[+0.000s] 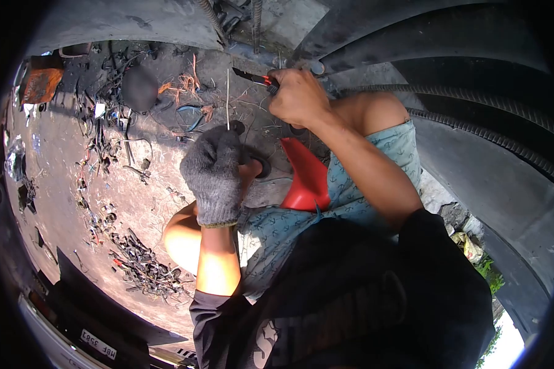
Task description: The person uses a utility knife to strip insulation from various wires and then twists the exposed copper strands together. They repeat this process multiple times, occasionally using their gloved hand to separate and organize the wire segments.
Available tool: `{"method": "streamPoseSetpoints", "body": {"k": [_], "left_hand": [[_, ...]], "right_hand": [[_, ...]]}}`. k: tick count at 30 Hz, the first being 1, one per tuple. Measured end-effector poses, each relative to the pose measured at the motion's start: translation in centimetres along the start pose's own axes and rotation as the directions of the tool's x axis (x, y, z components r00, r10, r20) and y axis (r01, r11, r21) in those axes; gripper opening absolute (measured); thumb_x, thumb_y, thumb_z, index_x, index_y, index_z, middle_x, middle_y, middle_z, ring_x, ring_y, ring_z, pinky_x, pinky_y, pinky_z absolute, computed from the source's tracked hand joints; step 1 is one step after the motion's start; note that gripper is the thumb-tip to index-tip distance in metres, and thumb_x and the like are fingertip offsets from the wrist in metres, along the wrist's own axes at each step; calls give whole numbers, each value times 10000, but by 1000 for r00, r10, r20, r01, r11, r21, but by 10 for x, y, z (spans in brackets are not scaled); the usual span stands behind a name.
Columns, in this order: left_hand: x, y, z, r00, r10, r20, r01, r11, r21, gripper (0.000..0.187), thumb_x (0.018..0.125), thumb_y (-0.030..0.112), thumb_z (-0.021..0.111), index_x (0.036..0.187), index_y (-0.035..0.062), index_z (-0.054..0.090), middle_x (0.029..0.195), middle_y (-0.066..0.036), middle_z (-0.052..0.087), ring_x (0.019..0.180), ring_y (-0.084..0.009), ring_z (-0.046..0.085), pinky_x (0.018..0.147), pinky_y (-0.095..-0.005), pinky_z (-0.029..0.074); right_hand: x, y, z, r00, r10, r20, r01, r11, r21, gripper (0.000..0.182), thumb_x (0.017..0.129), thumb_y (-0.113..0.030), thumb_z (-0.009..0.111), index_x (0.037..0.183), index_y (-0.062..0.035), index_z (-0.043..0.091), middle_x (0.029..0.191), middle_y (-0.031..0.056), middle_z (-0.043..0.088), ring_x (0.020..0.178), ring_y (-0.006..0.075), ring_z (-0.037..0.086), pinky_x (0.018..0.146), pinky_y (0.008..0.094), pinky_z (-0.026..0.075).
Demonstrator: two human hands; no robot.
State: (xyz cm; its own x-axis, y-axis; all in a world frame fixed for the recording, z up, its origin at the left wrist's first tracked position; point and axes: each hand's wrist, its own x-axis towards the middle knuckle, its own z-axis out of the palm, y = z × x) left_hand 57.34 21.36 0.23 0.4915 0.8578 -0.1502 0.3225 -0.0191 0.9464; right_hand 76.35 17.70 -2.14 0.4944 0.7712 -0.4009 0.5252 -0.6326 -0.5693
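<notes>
My left hand (214, 163), in a grey knit glove, is closed around a thin pale wire (228, 98). One end of the wire sticks straight out past the fingers. To the right, my bare right hand (298, 97) grips a utility knife (252, 77) with a dark blade and a red and black handle. The blade points left toward the wire's free end, with a small gap seen between them. Below the hands, a red plastic piece (306, 178) shows between my legs. Part of the knife handle is hidden in my right fist.
Loose wire scraps and orange strands (184, 86) litter the ground ahead. A heap of dark cut pieces (148, 264) lies at lower left. Ribbed steel bars (474, 101) and curved dark panels (425, 31) stand close on the right. A vehicle with a plate (98, 343) is at bottom left.
</notes>
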Motion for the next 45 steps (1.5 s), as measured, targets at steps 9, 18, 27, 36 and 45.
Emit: {"method": "streamPoseSetpoints", "body": {"k": [9,18,27,36,45], "left_hand": [[7,3,-7,938,-348,4,332,891,-309,198,896,41,571,1052,-38,664,854,-70,702,738,-117,614,694,-245,485],[7,-19,-4,993,-47,-108,51,998,37,172,877,44,619,1022,5,704,764,-20,678,648,-57,540,590,-224,447],[3,-11,0,981,73,-179,-58,994,93,183,879,69,638,1028,-18,700,794,-28,684,684,-69,552,619,-246,462],[5,-11,-1,992,5,-129,3,998,61,186,881,69,615,1022,-2,713,757,24,639,650,-36,493,572,-216,411],[7,-8,4,975,-89,-203,69,992,-105,181,846,45,610,977,7,730,661,73,532,547,-15,374,484,-193,273]], "right_hand": [[-25,-7,18,951,-303,68,298,952,77,318,688,-131,653,983,-14,663,865,218,655,845,406,632,752,445,501],[-33,-24,9,952,-230,203,245,968,-52,336,651,-134,642,983,-122,690,813,197,664,830,401,646,729,486,512],[-13,-5,5,972,-181,146,166,980,110,358,656,-116,603,995,-30,679,860,237,650,839,411,634,742,452,505],[-29,-17,13,941,-266,209,254,963,85,316,644,-103,614,949,-76,690,820,212,658,839,410,638,735,482,502],[-34,-32,1,953,-211,217,201,977,65,433,591,-79,599,1007,-99,718,855,209,679,849,394,657,784,465,526]]}}
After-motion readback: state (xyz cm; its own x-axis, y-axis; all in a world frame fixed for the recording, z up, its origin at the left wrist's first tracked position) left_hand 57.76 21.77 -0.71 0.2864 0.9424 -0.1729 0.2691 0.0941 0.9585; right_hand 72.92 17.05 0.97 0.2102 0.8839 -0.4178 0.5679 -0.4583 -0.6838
